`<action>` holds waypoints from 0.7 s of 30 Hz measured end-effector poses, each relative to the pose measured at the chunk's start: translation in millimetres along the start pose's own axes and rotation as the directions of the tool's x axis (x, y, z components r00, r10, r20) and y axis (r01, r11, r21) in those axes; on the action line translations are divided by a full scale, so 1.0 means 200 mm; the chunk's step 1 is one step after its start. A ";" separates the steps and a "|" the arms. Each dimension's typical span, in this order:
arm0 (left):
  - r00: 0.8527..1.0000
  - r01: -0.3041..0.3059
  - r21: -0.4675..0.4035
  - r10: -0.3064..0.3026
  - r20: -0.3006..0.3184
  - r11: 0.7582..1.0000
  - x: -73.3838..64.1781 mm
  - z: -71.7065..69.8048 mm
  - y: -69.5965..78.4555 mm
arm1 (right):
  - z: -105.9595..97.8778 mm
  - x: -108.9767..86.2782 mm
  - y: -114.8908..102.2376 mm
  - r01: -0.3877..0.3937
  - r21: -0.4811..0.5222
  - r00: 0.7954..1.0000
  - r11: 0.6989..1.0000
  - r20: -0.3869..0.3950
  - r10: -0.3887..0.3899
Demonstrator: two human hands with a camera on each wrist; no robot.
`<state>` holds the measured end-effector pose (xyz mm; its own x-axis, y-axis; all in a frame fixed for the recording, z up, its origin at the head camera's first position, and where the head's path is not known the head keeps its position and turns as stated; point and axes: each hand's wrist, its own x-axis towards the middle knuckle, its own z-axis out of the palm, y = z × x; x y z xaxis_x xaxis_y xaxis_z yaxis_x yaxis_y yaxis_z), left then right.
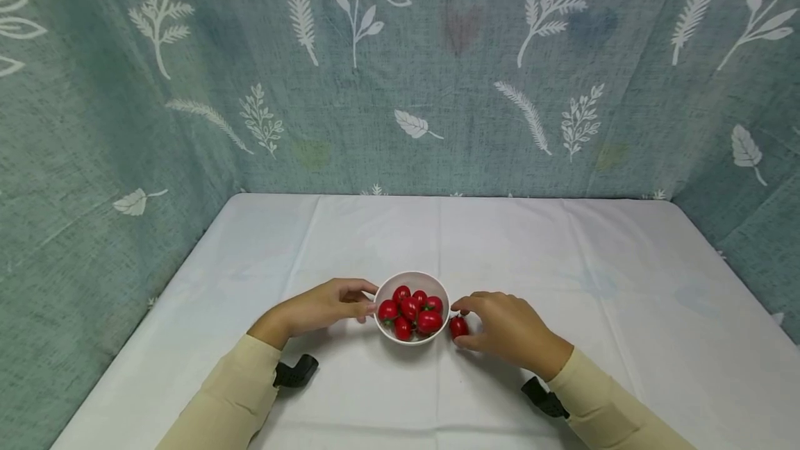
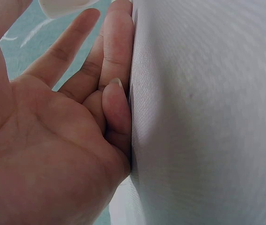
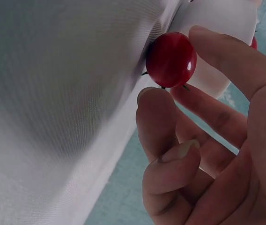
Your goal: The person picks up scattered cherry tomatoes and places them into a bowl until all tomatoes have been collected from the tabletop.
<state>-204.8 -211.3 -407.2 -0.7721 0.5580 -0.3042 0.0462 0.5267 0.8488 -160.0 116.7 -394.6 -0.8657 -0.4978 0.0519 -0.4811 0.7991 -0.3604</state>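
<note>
A white bowl (image 1: 412, 343) of red cherry tomatoes (image 1: 409, 308) stands on the white cloth between my hands. My left hand (image 1: 328, 307) rests beside it, thumb and index finger at the left rim. In the left wrist view that hand (image 2: 53, 122) has its index finger extended and its little finger bent, its edge along the cloth; a bit of the bowl (image 2: 67, 6) shows beyond. Just right of the bowl, my right hand (image 1: 506, 328) has thumb and fingertips around one cherry tomato (image 1: 459, 327). In the right wrist view the tomato (image 3: 171, 60) sits low by the cloth, between thumb and fingers.
A white cloth (image 1: 531, 248) with fold lines covers the table. Green-blue curtains (image 1: 400, 89) with white leaf prints hang behind it and at both sides. Black devices (image 1: 296, 371) are worn at both wrists, below cream sleeves (image 1: 219, 394).
</note>
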 end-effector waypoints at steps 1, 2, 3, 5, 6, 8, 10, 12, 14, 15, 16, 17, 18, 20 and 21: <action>1.000 0.000 0.000 0.000 0.000 1.000 0.00 0.00 0.00 | 0.00 0.00 0.00 -0.001 0.004 1.000 1.000 0.003 0.001; 1.000 0.001 -0.001 -0.001 0.001 1.000 0.00 0.00 0.00 | 0.00 0.00 0.00 -0.002 0.006 1.000 1.000 0.005 0.002; 1.000 0.001 0.000 -0.001 0.001 1.000 0.00 0.00 0.00 | 0.00 0.00 0.00 -0.004 0.008 1.000 1.000 0.007 0.004; 1.000 0.002 0.001 -0.002 0.000 1.000 0.00 0.00 0.00 | 0.00 0.00 0.00 -0.011 0.008 1.000 1.000 0.014 0.010; 1.000 0.003 0.000 -0.003 -0.001 1.000 0.00 0.00 0.00 | 0.01 0.00 0.00 -0.015 0.008 1.000 1.000 0.018 0.015; 1.000 0.004 0.001 -0.004 -0.002 1.000 0.00 0.00 0.00 | 0.01 0.00 0.00 -0.023 0.009 0.999 1.000 0.026 0.022; 1.000 0.005 0.001 -0.005 -0.002 1.000 0.00 0.00 0.00 | 0.01 0.00 0.00 -0.026 0.009 0.999 1.000 0.032 0.026; 1.000 0.000 0.002 0.000 0.000 1.000 0.00 0.00 0.00 | 0.01 0.00 0.00 -0.026 0.011 0.999 1.000 0.034 0.025; 1.000 -0.004 0.004 0.004 0.000 1.000 0.00 0.00 0.00 | 0.01 0.00 0.01 -0.024 0.010 0.999 1.000 0.033 0.024; 1.000 -0.005 0.004 0.005 0.001 1.000 0.00 0.00 0.00 | 0.01 0.00 0.01 -0.024 0.010 0.999 1.000 0.032 0.023; 1.000 -0.007 0.004 0.007 0.001 1.000 0.00 0.00 0.00 | 0.01 0.00 0.01 -0.024 0.010 0.999 1.000 0.031 0.023; 1.000 -0.009 0.003 0.009 0.001 1.000 0.00 0.00 0.00 | 0.01 0.00 0.01 -0.024 0.009 0.999 1.000 0.030 0.024; 1.000 -0.009 0.000 0.009 0.000 1.000 0.00 0.00 0.00 | 0.01 0.00 0.01 -0.025 0.009 0.999 1.000 0.030 0.025; 1.000 -0.010 -0.003 0.010 0.002 1.000 0.00 0.00 0.00 | 0.01 0.00 0.01 -0.030 0.012 0.999 0.999 0.034 0.030; 1.000 -0.009 -0.003 0.009 0.003 1.000 0.00 0.00 0.00 | 0.01 0.00 0.01 -0.032 0.014 0.999 0.999 0.035 0.032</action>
<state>-204.9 -211.2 -407.5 -0.7700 0.5642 -0.2979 0.0510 0.5198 0.8528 -161.0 116.9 -397.7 -0.8752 -0.4837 0.0075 -0.4508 0.8099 -0.3753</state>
